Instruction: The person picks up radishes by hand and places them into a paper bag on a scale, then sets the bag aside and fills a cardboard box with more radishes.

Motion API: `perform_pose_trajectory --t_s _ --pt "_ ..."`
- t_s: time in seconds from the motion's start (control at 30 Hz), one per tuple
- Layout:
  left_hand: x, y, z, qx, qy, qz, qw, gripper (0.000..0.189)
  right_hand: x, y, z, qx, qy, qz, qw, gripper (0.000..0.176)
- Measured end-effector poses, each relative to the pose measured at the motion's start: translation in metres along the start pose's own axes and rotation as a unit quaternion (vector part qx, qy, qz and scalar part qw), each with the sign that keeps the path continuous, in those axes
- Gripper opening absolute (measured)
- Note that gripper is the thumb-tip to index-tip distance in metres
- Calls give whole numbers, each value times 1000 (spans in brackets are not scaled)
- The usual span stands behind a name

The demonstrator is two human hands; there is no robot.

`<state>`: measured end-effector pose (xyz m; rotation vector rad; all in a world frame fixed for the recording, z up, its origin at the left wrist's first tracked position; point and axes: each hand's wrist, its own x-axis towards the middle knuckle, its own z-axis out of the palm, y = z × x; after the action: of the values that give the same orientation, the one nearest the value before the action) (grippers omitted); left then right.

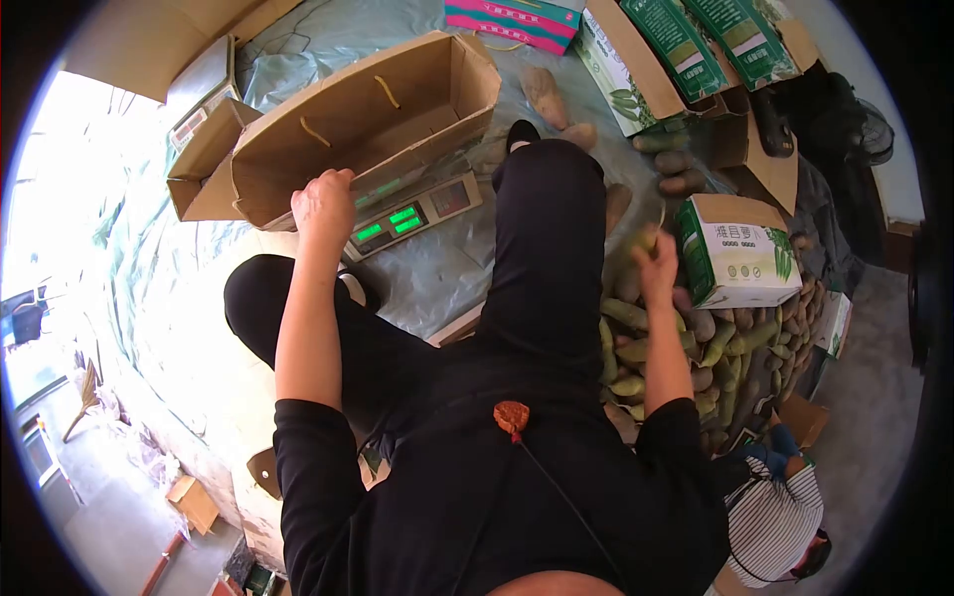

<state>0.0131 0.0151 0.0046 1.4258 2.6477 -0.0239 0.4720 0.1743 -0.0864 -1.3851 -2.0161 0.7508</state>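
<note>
My left hand [325, 206] is closed at the near edge of an open brown cardboard box [368, 144] with yellow cord handles. That box stands over a scale [415, 217] whose green digits are lit. On the right, my right hand [656, 260] has its fingers pressed together round a small greenish thing, blurred and partly hidden, perhaps a radish. Below and beside this hand lies a pile of green radishes [735, 343]. A white and green printed carton [747, 260] is just right of the hand.
Green cartons [684, 55] stand at the top right, near a pink and teal box [512, 22]. A second scale [199, 99] is at the upper left. Loose radishes [542, 94] lie beyond my knee. A person in a striped shirt [775, 521] is at the lower right.
</note>
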Motion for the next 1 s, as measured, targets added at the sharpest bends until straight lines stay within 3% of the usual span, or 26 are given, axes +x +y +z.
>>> perform_pose_trajectory --t_s 0.17,0.3,0.37,0.43,0.5,0.57,0.63,0.7,0.8,0.83,0.87,0.93,0.97,1.0 --pt "0 -2 2 1 -4 1 1000 23 104 -153 -18 126 21 -116 985 43" --pt "0 -1 1 9 -2 3 1000 23 149 -238 -4 234 -41 -220 946 40" --pt "-1 1 -3 15 -3 3 1000 22 158 -277 17 340 -94 -209 912 37" --pt "-1 2 -4 17 -9 2 1000 22 163 -309 33 274 -61 -273 920 30" --pt "0 1 -2 14 -13 -3 1000 22 175 -318 63 264 -156 -278 910 34" --pt "1 -1 1 19 -13 1 1000 21 180 -329 83 155 -183 -355 903 33" --pt "2 -2 2 27 -23 3 999 21 178 -335 110 89 -144 -428 888 28" --pt "2 -1 1 37 -16 8 999 21 170 -337 133 -80 -188 -414 887 30" --pt "2 1 -1 45 -10 9 999 19 170 -330 153 -179 -190 -405 876 25" --pt "1 2 -4 31 -14 9 999 23 172 -328 139 -209 -241 -385 866 30" --pt "2 3 -4 30 -19 14 999 23 176 -317 138 -211 -242 -379 868 30" --pt "3 3 -3 22 -17 -8 1000 28 182 -304 128 -57 -146 -363 918 31" --pt "5 3 -6 27 -55 -14 998 32 185 -287 93 101 -284 -244 922 28" --pt "6 2 -4 27 -59 -9 998 32 185 -268 79 92 -246 -247 933 29"
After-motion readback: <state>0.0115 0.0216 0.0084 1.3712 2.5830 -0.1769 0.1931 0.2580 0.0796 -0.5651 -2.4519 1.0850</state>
